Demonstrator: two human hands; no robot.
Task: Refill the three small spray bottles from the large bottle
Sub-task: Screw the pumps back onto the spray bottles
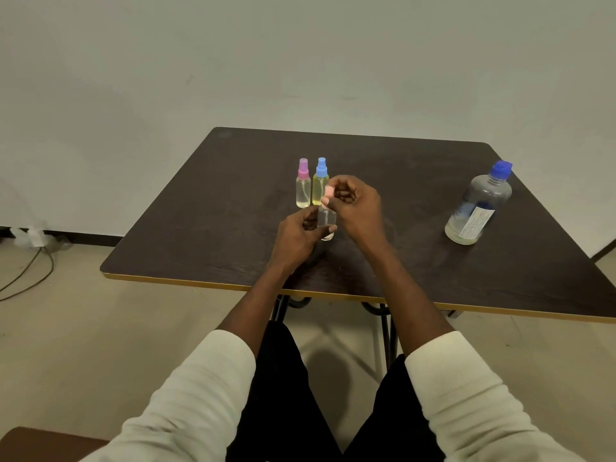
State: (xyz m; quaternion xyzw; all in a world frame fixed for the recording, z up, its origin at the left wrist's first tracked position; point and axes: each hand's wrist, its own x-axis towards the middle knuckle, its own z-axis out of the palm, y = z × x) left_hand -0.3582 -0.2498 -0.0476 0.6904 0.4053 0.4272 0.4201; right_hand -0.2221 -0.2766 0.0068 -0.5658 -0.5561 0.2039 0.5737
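Standing upright near the middle of the dark worktop, a small clear spray bottle is gripped around its body by the left hand, whose fingers are closed on it. Its pale pink spray cap is pinched from above by the right hand, thumb and forefinger pressed together on it. Whether the cap is seated on the neck or lifted off cannot be told. Just behind the hands, two more small bottles are placed side by side and close together: a pink-capped bottle with pale liquid on the left, and a blue-capped bottle with yellowish liquid on the right, partly hidden by the right hand. Well apart, toward the right edge of the worktop, the large bottle is seen with a blue cap and a white label; only a shallow layer of liquid is visible at its bottom. Cream sleeves are worn on both forearms.
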